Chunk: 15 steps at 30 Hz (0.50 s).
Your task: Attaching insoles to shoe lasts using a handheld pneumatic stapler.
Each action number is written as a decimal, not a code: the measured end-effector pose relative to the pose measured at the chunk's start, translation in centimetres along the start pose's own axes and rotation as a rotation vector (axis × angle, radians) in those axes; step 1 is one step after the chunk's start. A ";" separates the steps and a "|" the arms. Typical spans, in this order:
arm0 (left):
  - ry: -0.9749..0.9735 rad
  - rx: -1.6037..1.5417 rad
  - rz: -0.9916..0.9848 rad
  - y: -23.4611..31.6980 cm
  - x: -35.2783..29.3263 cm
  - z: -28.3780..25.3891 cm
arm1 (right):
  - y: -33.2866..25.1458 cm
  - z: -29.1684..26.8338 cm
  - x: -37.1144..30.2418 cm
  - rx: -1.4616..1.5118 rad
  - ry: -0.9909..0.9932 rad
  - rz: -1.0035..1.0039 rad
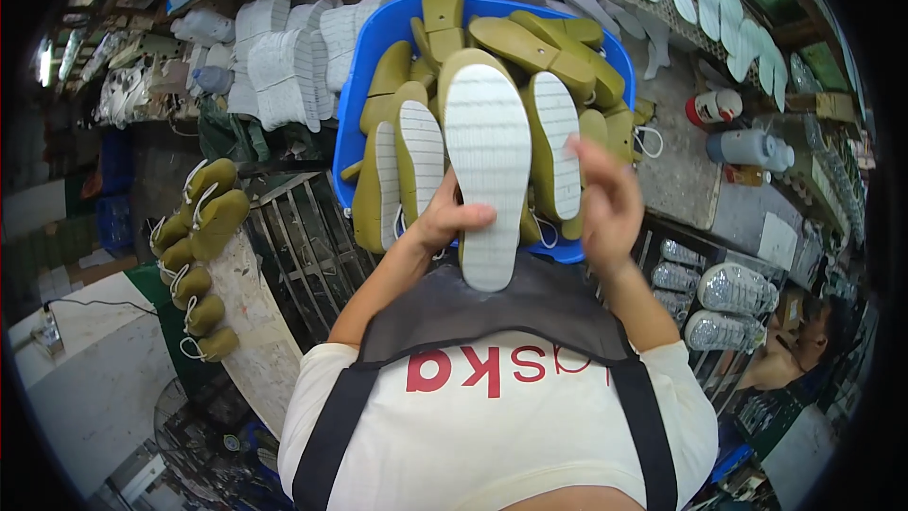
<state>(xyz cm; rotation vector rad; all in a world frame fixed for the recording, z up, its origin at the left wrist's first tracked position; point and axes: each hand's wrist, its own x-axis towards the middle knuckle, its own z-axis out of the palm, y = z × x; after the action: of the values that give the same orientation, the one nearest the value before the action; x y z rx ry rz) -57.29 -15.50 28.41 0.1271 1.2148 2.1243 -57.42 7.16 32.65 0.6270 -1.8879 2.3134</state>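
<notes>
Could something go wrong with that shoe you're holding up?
Maybe. The left hand holds the olive shoe only near its heel, sole up, and the right hand is open beside it, so it might slip. The blue tub is heaped high with shoes, so bumping the pile could tip some over its rim.

Canister [714, 106]: approx 2 o'clock on grey bench; cylinder lying on side, white body w/ red end.
Bottle [750, 148]: just below canister, approx 2–3 o'clock; lying on side, pale blue-grey, white cap.
Small box [834, 106]: 2 o'clock near rim; flat, tan cardboard.
Paper label [777, 238]: 3 o'clock at bench edge; white rectangular sheet, print too small to tell.
Clear bags [724, 308]: 4 o'clock on rack; several bulging transparent packs, silvery sheen, contents unclear.
</notes>
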 end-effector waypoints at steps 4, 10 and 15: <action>-0.063 0.038 -0.073 -1.2 -0.5 4.7 | -1.3 -0.5 2.3 0.487 -0.047 0.586; -0.007 0.103 -0.038 -1.9 0.3 8.0 | -3.2 -0.6 2.5 0.623 -0.013 0.671; 0.050 0.105 -0.046 -3.8 0.7 8.5 | -3.0 -2.1 1.6 0.604 0.042 0.702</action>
<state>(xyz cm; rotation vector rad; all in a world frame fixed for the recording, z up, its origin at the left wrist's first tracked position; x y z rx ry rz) -52.56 -7.58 30.04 0.0917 1.3463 2.0351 -58.45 9.57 35.70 -0.1064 -1.5269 3.3399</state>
